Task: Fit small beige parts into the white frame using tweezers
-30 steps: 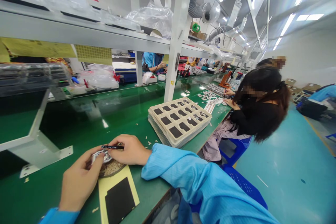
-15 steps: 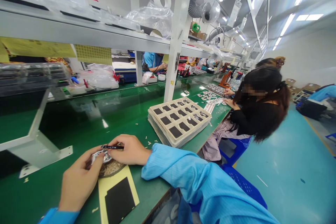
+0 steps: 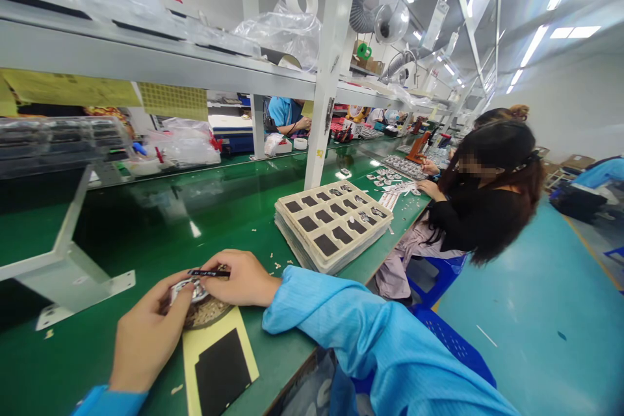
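Teal floor [image 3: 517, 338] meets a white wall [image 3: 575, 104] (strip lights [image 3: 533, 45] overhead).

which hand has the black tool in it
The right hand pinches the slim black tool; the left hand instead grips the small metallic part just below the tool.

We see a bright scene under long ceiling strip lights [image 3: 533, 45], with white glare on the glossy green counter [image 3: 160, 227] and only soft shadows. The left hand [image 3: 146, 341] and right hand [image 3: 241, 279] look fairly sharp, while the wide lens bends the shelf [image 3: 146, 58] at the edges.
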The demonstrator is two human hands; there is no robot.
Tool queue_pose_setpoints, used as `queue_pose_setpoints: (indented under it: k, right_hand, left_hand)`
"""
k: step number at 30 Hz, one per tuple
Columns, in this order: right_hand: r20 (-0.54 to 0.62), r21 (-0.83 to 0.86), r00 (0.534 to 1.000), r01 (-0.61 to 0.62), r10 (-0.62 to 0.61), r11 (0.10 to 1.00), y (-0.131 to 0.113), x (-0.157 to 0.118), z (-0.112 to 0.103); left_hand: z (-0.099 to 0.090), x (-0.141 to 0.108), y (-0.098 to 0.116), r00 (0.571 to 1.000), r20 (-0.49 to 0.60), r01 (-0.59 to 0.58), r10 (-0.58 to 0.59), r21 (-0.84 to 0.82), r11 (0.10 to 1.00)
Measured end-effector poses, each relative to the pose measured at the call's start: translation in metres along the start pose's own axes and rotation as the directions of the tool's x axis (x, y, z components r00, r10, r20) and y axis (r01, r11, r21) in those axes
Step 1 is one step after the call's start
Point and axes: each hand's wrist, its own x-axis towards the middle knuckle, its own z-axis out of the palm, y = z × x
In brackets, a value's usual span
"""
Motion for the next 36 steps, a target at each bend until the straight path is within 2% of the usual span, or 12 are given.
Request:
queue_pose_setpoints:
  k: [8,18,25,36]
  right_hand:
    - [0.011,-0.010,1.000,-0.010,0.010,1.000,-0.001,0.001,-0.001]
    - [0.006,0.000,1.000,-0.020,0.020,1.000,-0.002,0.000,-0.002]
    - [0.021,-0.011,1.000,-0.021,0.022,1.000,-0.003,0.001,-0.002]
    - [0.005,0.017,1.000,-0.007,0.007,1.000,0.001,0.000,0.000]
  left_hand:
    - [0.001,0.001,-0.005,0.999,-0.004,-0.038,0.038,0.006,0.999]
    - [0.000,0.002,-0.006,1.000,-0.004,-0.025,0.025,0.059,0.998]
    - [0.002,0.003,-0.008,0.999,-0.009,-0.032,0.033,0.019,0.999]
    - [0.002,0.005,-0.011,0.999,-0.002,-0.045,0.045,0.046,0.998]
